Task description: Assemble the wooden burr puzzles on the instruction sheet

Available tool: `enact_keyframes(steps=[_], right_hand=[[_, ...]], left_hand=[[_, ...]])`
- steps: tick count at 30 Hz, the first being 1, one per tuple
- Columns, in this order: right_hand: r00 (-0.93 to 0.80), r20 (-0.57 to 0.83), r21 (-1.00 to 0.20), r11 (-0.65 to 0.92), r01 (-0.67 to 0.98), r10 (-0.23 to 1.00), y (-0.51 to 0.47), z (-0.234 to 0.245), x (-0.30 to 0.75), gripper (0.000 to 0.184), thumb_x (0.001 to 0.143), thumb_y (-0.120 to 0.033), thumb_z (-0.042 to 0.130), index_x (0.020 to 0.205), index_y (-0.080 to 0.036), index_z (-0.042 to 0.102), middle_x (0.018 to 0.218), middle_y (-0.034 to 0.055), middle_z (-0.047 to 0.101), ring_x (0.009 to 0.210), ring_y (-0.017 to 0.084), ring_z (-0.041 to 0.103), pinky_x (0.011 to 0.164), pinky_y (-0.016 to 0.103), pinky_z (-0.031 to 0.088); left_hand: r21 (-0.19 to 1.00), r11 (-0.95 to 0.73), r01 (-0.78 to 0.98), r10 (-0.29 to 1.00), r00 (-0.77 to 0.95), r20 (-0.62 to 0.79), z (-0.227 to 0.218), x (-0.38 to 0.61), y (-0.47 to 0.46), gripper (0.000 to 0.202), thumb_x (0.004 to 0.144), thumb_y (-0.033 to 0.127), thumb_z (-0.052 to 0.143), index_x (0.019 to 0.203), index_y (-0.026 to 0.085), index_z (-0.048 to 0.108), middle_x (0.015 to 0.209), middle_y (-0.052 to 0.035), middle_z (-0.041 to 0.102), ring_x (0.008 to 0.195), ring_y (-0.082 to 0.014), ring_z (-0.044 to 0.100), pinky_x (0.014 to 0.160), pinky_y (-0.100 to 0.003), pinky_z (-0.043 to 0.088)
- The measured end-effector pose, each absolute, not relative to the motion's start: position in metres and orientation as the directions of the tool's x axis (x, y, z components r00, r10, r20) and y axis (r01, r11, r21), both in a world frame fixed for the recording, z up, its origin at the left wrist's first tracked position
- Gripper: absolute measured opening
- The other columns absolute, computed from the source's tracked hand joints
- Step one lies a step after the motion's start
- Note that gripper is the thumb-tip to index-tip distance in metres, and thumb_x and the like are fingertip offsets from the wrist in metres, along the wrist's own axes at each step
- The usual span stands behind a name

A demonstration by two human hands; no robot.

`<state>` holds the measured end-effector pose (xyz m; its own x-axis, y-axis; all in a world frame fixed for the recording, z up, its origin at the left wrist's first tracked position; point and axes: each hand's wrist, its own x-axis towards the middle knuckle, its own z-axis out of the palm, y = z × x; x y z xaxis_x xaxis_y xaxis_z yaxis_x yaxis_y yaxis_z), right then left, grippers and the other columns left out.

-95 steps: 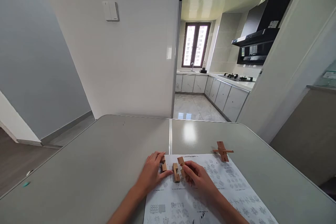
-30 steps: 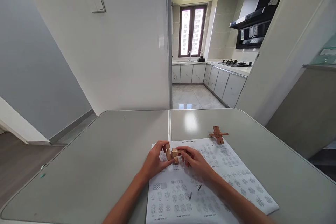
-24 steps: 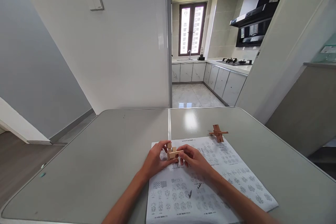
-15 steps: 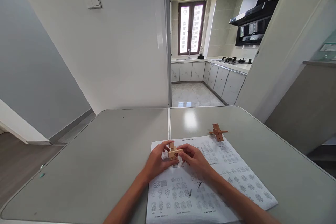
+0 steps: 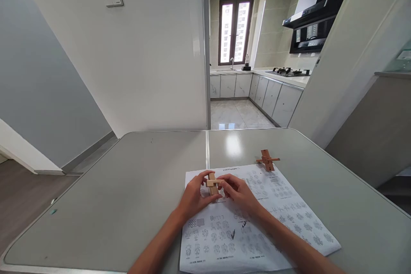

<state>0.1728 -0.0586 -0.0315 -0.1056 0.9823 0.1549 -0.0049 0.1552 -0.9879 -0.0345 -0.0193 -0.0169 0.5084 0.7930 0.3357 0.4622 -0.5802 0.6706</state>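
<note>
A light wooden interlocking puzzle [image 5: 212,183], made of crossed bars, is between my two hands over the upper part of a printed sheet. My left hand [image 5: 195,192] grips its upright bars, with the index finger at the far end and the thumb at the near end. The fingers of my right hand [image 5: 238,190] pinch the right end of the crosswise bar. Below them lies the paper sheet [image 5: 224,239], covered in small line diagrams with a few dark tick marks. Part of the puzzle is hidden behind my fingers.
A reddish-brown wooden puzzle [image 5: 267,160] of crossed pieces stands at the sheet's far right corner. The grey table [image 5: 128,197] has a seam down its middle and a pale rim. Beyond it are a wall and a kitchen doorway.
The puzzle has turned slightly in my hands, its crosswise bar now lying more level and its upright bars showing more plainly. Both hands stay on it. The view has shifted a little.
</note>
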Motion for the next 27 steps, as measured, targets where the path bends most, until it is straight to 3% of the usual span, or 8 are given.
enact_keyframes(steps=[8, 19, 24, 27], right_hand=[[-0.081, 0.17, -0.985, 0.17, -0.004, 0.982, -0.0568, -0.0365, 0.175, 0.047, 0.091, -0.066, 0.062, 0.105, -0.021, 0.068, 0.081, 0.0021, 0.064, 0.064, 0.016, 0.053, 0.059, 0.029, 0.045], [-0.065, 0.175, -0.984, 0.178, 0.03, 0.982, -0.0585, -0.0392, 0.1783, 0.042, 0.091, -0.062, 0.066, 0.103, -0.022, 0.07, 0.081, 0.0029, 0.066, 0.067, 0.017, 0.054, 0.063, 0.031, 0.046], [-0.066, 0.122, -0.991, 0.118, -0.056, 0.99, -0.0593, -0.035, 0.1779, 0.044, 0.088, -0.065, 0.069, 0.1, -0.022, 0.07, 0.071, -0.0005, 0.06, 0.062, 0.015, 0.051, 0.055, 0.028, 0.04], [-0.079, 0.096, -0.987, 0.085, -0.135, 0.992, -0.0594, -0.0312, 0.1782, 0.045, 0.087, -0.065, 0.07, 0.101, -0.022, 0.07, 0.076, 0.0013, 0.065, 0.058, 0.013, 0.048, 0.052, 0.027, 0.037]], left_hand=[[0.695, -0.562, 0.45, 0.797, 0.518, 0.31, -0.0166, -0.0343, -0.0197, 0.07, 0.078, 0.046, 0.084, 0.139, 0.033, 0.052, 0.112, -0.0025, 0.069, 0.096, -0.0227, 0.064, 0.092, -0.04, 0.054], [0.711, -0.561, 0.424, 0.787, 0.54, 0.299, -0.0167, -0.0333, -0.0196, 0.071, 0.078, 0.044, 0.085, 0.139, 0.034, 0.049, 0.119, -0.0035, 0.069, 0.1, -0.0246, 0.065, 0.092, -0.042, 0.054], [0.727, -0.554, 0.405, 0.787, 0.539, 0.299, -0.0174, -0.0323, -0.0198, 0.068, 0.078, 0.046, 0.084, 0.136, 0.032, 0.051, 0.116, -0.0036, 0.069, 0.099, -0.024, 0.066, 0.091, -0.041, 0.055], [0.732, -0.54, 0.415, 0.802, 0.517, 0.299, -0.0188, -0.0319, -0.0195, 0.068, 0.078, 0.043, 0.085, 0.136, 0.032, 0.051, 0.115, -0.0028, 0.07, 0.099, -0.0235, 0.065, 0.089, -0.039, 0.054]])
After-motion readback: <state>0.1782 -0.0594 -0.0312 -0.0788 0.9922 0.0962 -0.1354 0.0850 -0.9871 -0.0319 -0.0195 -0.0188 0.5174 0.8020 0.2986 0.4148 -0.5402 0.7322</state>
